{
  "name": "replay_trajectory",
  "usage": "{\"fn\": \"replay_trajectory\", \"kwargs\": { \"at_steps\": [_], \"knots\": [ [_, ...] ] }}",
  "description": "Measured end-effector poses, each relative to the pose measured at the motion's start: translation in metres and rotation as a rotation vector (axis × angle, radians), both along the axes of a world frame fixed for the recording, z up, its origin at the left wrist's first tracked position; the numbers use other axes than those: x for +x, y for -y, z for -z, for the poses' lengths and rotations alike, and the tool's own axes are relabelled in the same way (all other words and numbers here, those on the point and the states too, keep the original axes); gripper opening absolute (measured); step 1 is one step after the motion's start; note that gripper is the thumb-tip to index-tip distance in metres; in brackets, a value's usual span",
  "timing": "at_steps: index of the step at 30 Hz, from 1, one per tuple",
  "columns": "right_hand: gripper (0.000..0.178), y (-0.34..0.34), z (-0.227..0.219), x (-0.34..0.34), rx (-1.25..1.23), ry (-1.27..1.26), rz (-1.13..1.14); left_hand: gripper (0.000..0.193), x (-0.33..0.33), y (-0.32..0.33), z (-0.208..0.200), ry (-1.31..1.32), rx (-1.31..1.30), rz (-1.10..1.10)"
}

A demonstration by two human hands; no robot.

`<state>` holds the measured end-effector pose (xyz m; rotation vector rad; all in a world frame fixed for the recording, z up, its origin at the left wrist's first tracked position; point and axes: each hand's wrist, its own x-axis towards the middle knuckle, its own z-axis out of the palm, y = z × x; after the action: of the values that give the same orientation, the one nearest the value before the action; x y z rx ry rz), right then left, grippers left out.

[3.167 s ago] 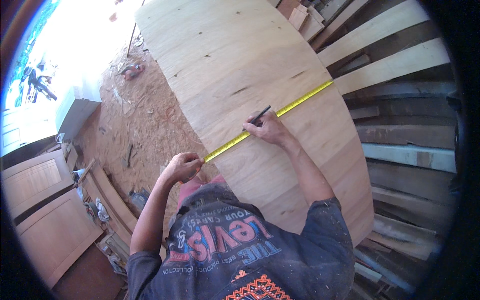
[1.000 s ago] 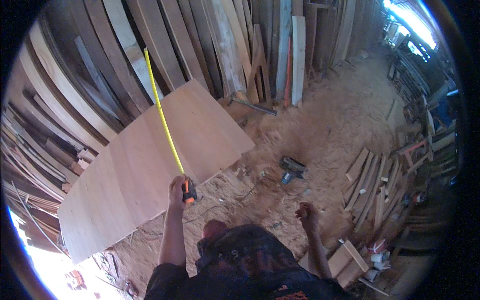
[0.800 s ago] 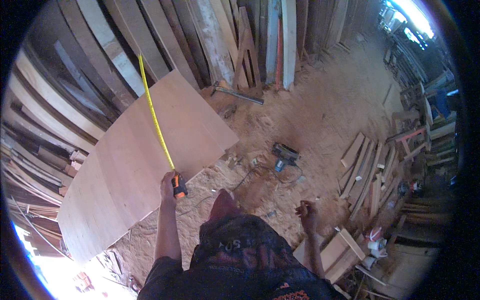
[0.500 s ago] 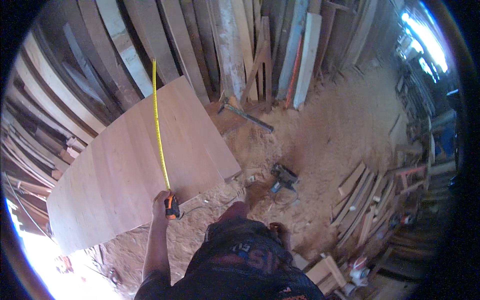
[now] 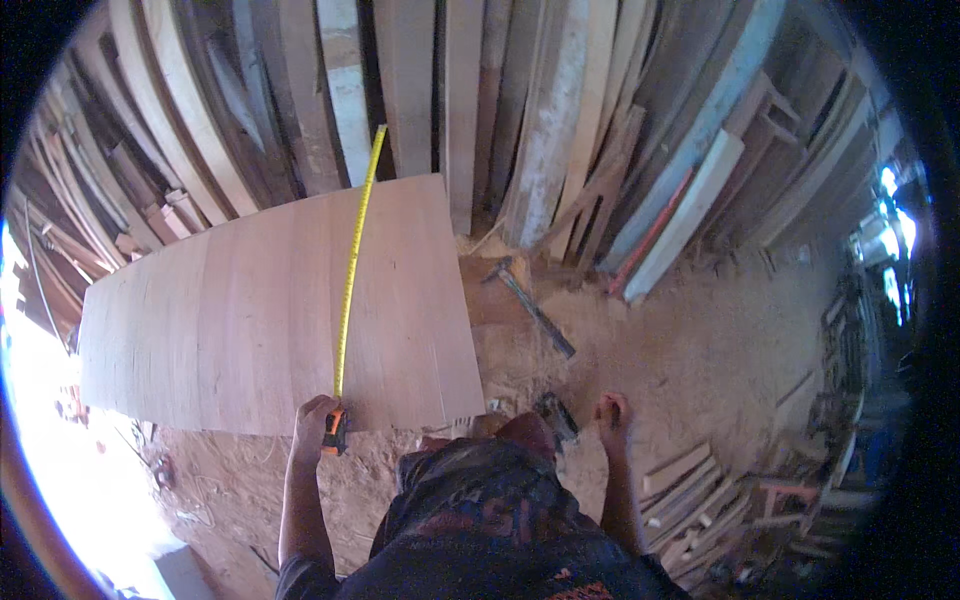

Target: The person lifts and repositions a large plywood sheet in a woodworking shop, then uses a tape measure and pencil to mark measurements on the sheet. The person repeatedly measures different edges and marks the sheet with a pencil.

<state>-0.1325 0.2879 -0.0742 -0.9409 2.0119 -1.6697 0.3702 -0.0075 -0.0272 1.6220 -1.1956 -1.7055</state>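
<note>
My left hand (image 5: 314,418) is closed around an orange and black tape measure (image 5: 336,430) at the near edge of a wide wooden panel (image 5: 260,310). Its yellow blade (image 5: 350,280) runs out across the panel, and the tip reaches past the far edge. Away from the panel, on the right, my right hand (image 5: 613,410) is raised with its fingers curled closed. Whatever those fingers may hold is too small to make out. A dark power tool (image 5: 556,416) lies on the ground between that hand and my legs, partly hidden.
Many long boards (image 5: 460,110) lean along the far side, behind the panel. A hammer (image 5: 530,308) rests on the sawdust-covered ground (image 5: 690,350) right of the panel. Wood offcuts (image 5: 690,500) are piled at the lower right.
My view has swung, so the panel now looks squarer to me. My right hand has come up from beside my body, out to the right. The left hand still holds the extended tape measure.
</note>
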Motion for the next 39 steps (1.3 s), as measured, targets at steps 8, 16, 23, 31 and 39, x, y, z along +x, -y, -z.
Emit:
{"fn": "replay_trajectory", "kwargs": {
  "at_steps": [8,16,23,31,39],
  "knots": [
    [0.021,0.192,-0.041,0.003,0.172,-0.307,-0.485,0.025,-0.014,-0.017,-0.010,0.161,0.012,-0.086],
    [0.021,0.351,-0.078,-0.051,0.147,-0.214,-0.754,0.023,-0.083,-0.080,-0.045,0.183,0.163,-0.342],
    [0.019,0.492,-0.078,-0.068,0.013,-0.297,-0.884,0.028,-0.164,-0.143,-0.060,0.222,0.370,-0.349],
    [0.034,0.598,-0.076,-0.021,-0.078,-0.553,-0.869,0.030,-0.201,-0.146,-0.076,0.160,0.439,-0.434],
    [0.046,0.632,-0.062,-0.005,0.034,-0.813,-0.974,0.025,-0.212,-0.139,-0.078,0.193,0.463,-0.370]
  ]
}}
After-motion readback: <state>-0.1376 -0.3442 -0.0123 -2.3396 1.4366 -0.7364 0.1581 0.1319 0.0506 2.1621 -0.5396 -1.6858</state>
